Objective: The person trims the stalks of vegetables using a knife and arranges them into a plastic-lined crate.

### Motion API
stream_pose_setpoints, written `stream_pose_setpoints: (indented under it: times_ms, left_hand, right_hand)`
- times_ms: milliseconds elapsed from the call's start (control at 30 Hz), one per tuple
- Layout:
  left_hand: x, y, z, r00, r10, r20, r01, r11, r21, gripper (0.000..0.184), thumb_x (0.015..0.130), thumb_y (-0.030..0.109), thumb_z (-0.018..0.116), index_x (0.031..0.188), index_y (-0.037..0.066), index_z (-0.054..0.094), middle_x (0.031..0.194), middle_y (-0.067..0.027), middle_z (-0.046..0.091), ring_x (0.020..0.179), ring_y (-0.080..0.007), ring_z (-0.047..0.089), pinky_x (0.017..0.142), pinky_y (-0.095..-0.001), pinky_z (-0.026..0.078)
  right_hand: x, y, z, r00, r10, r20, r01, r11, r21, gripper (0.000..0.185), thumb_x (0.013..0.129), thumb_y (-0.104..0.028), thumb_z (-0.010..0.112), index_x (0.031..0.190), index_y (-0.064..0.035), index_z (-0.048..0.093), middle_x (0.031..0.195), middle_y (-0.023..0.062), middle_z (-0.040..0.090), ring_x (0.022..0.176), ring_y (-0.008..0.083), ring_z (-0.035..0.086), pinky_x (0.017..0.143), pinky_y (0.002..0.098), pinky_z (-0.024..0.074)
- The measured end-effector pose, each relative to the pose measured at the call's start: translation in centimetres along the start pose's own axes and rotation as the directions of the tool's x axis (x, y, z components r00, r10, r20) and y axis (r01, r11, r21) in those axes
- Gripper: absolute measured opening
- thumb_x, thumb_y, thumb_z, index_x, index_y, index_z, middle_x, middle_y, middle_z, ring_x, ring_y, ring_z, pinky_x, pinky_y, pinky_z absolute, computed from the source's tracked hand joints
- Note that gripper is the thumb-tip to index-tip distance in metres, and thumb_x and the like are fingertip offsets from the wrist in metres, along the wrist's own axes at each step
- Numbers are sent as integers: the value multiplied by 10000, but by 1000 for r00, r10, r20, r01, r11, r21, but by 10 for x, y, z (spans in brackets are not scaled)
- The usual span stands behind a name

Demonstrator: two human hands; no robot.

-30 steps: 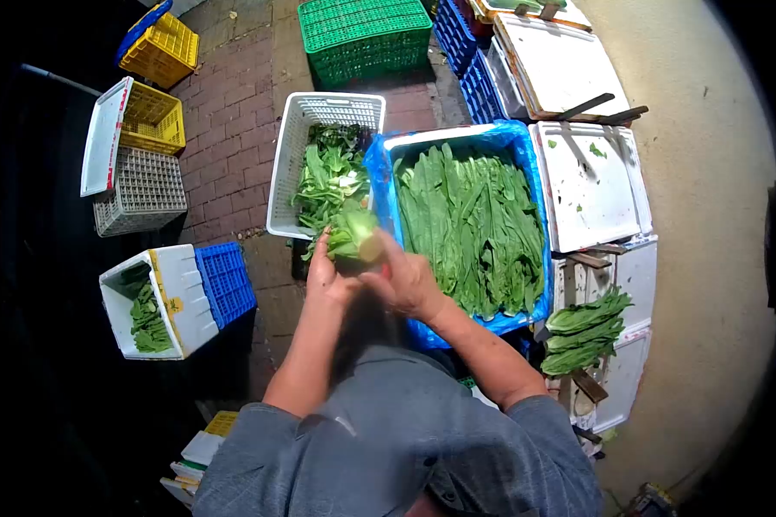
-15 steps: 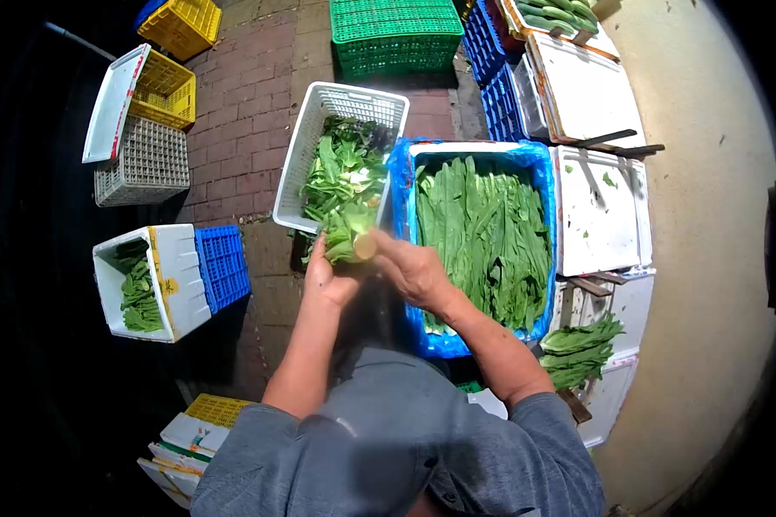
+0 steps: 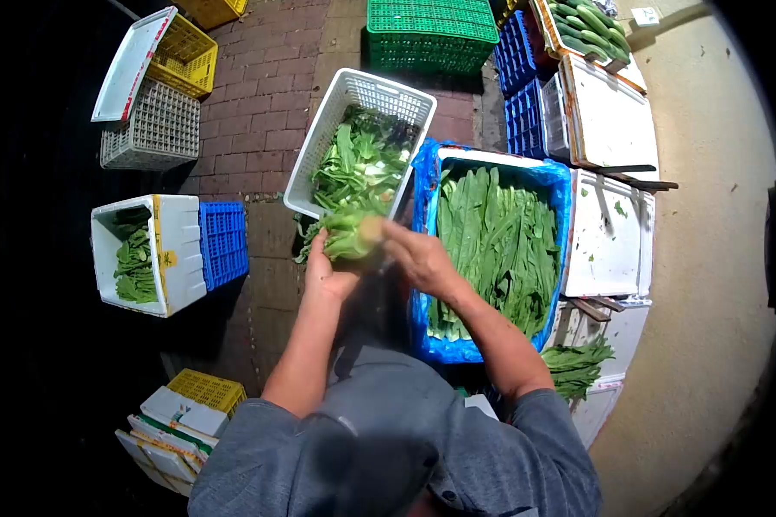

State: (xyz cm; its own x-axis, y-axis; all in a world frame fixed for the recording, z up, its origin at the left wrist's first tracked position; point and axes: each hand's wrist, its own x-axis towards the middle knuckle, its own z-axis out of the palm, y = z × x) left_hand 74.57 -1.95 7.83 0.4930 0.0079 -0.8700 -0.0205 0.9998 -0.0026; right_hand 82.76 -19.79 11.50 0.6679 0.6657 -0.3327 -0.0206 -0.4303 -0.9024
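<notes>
My left hand (image 3: 329,274) is closed around a head of leafy green lettuce (image 3: 347,239), its pale cut stem end pointing right. At that stem end is my right hand (image 3: 418,258), its fingers curled and partly blurred; what they grip is hidden. Just beyond the lettuce, a white plastic basket (image 3: 306,177) holds loose leaves and pale trimmings (image 3: 362,159). To the right, beside my right hand, long green lettuces (image 3: 496,250) lie in rows in a box lined with blue plastic (image 3: 565,233).
Foam boxes and lids (image 3: 608,233) line the right wall, with loose lettuce (image 3: 578,366) near me. A green crate (image 3: 431,34) stands ahead, cucumbers (image 3: 591,26) at far right. On the left are a foam box of greens (image 3: 174,250), a blue crate (image 3: 224,244) and a grey crate (image 3: 159,125).
The view has shifted, so the basket and lined box appear farther right. Both hands stay at the lettuce; my right fingers have moved slightly at its stem end.
</notes>
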Motion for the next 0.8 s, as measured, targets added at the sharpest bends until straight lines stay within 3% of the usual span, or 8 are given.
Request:
stream_pose_setpoints:
  times_ms: [33,200,267,367,400,500,567,800]
  left_hand:
    - [-1,3,-2,1000,4,10,-4,999,-45,475,986,445,500,1329,120,548,1324,-141,584,1158,-331,588,916,-524,535]
    - [9,20,-21,997,70,19,-67,990,-122,438,978,384,555,1320,110,549,1319,-148,583,1164,-351,583,908,-554,541]
    - [13,24,-24,995,103,16,-101,988,-114,446,981,390,552,1324,106,548,1311,-143,592,1170,-349,582,921,-554,534]
    - [16,26,-30,991,129,25,-127,990,-58,454,981,397,553,1329,105,551,1297,-130,606,1173,-332,585,967,-542,507]
    - [21,28,-34,990,132,50,-130,991,-41,457,979,399,556,1329,104,553,1293,-125,611,1171,-325,587,984,-533,496]
    - [13,22,-23,981,196,0,-195,980,48,456,972,403,576,1312,99,568,1277,-97,625,1158,-292,595,1012,-487,472]
    - [21,24,-29,974,228,11,-228,965,134,456,970,404,582,1301,89,572,1269,-89,630,1150,-282,599,997,-476,480]
    - [20,25,-20,909,414,-48,-308,744,594,747,928,427,679,1447,-7,363,1325,-149,559,1206,-282,546,935,-461,481]
  right_hand:
    - [4,1,-3,996,92,20,-94,990,107,454,989,-216,538,1432,-121,498,1290,209,616,1160,380,611,975,375,477]
    - [36,39,12,985,-99,-141,100,995,2,483,1025,-265,474,1473,-89,439,1345,234,589,1227,314,594,1003,367,463]
    - [51,29,14,983,177,-53,-158,954,255,501,1040,-294,446,1508,-124,394,1365,241,573,1252,308,574,1023,376,447]
    - [61,20,22,959,282,9,-261,876,405,625,1028,-405,467,1540,-77,321,1222,199,649,1099,300,628,974,372,474]
    - [66,37,33,988,119,-97,-92,966,242,657,1018,-432,479,1529,-48,330,1167,184,665,1036,300,643,946,370,489]
    - [68,48,43,998,62,-17,-62,998,12,834,933,-545,573,1473,59,375,1051,148,675,888,283,648,851,360,514]
    - [56,10,33,965,220,145,-215,975,-50,865,904,-559,604,1462,67,391,1093,173,671,931,291,648,858,359,502]
    - [43,32,39,905,311,290,-413,808,420,727,881,-265,714,1495,-44,393,1042,99,634,829,163,595,682,318,526]
